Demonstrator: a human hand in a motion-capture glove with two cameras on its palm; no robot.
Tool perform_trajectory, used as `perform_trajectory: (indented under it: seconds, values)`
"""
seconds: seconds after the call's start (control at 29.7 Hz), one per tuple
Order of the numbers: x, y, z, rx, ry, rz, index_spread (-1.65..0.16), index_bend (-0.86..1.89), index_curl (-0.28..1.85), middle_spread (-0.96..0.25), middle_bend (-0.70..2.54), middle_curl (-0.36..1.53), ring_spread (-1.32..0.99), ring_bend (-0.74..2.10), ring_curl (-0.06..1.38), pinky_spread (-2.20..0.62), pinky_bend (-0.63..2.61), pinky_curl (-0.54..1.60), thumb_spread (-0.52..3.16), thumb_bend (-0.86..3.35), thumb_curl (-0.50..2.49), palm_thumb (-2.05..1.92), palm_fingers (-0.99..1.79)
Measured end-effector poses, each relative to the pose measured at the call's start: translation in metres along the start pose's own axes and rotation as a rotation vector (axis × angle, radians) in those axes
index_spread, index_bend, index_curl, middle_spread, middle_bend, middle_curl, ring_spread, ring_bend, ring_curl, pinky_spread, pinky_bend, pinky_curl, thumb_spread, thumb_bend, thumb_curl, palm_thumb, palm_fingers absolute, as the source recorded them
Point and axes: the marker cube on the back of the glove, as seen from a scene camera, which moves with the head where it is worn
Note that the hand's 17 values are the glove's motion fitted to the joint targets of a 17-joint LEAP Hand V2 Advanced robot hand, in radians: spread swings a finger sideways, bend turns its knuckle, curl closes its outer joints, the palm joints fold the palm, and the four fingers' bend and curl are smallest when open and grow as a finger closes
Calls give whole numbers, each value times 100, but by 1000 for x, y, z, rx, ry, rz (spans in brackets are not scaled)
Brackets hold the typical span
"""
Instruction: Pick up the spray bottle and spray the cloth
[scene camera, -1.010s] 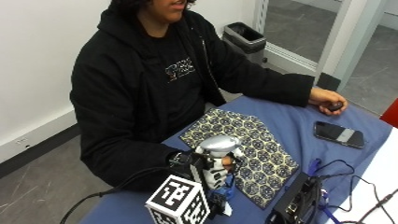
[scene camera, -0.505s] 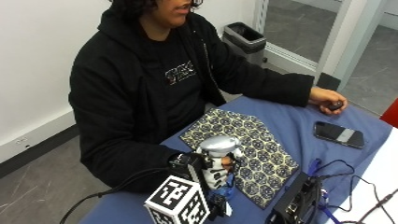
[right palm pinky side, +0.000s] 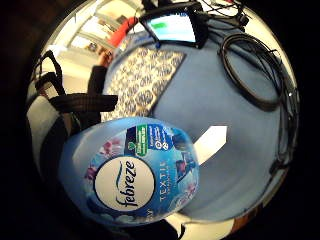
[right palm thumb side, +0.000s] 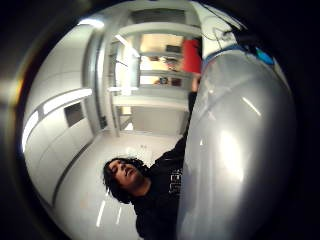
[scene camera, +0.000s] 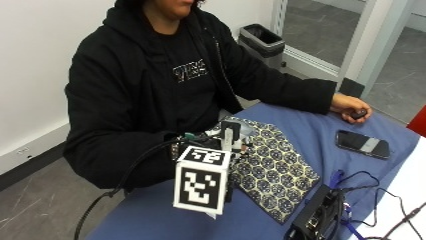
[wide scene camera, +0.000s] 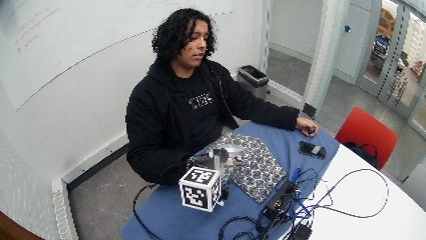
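Taking the patterned navy-and-cream square cloth (scene camera: 269, 172) as the landmark, it lies flat on the blue-covered surface (scene camera: 319, 150) in front of the seated person. The first half of the task looks done: the silvery, rounded spray bottle with a blue Febreze label (right palm pinky side: 132, 172) appears to be off the surface, raised just beside the near edge of the cloth, its pale top (wide scene camera: 225, 150) showing above the gloved right hand (scene camera: 203, 145). In the palm views the bottle fills much of the picture, label on one side and silver shoulder (right palm thumb side: 235, 150) on the other, so it sits right against the palm. Most of the hand is hidden, so I judge rather than see that its fingers are wrapped round the bottle. What remains, as far as can be told, is the spraying: no mist and no damp patch shows on the cloth, and I cannot tell which way the nozzle points. Beyond the far side of the cloth lies a dark phone (scene camera: 363, 144), and the bare left hand (scene camera: 349, 107) rests on the surface past it.
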Motion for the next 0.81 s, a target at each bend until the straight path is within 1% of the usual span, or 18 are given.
perform_trajectory:
  seconds: [0.2, 0.3, 0.54, 0.71, 0.81]
  values:
    - [-8, 3, 30, -382, 64, 314, -24, 18, 45, -18, 67, 58, -20, 78, 51, -28, 59, 44, 92, -1, 54, 105, 133]
    - [-3, 5, 50, -520, 146, 422, -22, 17, 46, -18, 67, 58, -21, 78, 51, -27, 59, 44, 93, 0, 55, 107, 131]
    - [13, 12, 85, -764, 342, 582, -21, 16, 47, -17, 66, 58, -21, 78, 51, -26, 58, 44, 97, -1, 55, 110, 128]
    - [19, -13, 109, -818, 398, 644, -20, 15, 47, -17, 64, 58, -21, 79, 51, -25, 59, 44, 97, 0, 56, 113, 125]
    - [26, 7, 116, -898, 432, 676, -20, 15, 47, -17, 64, 58, -21, 79, 51, -25, 59, 44, 98, -1, 57, 113, 125]
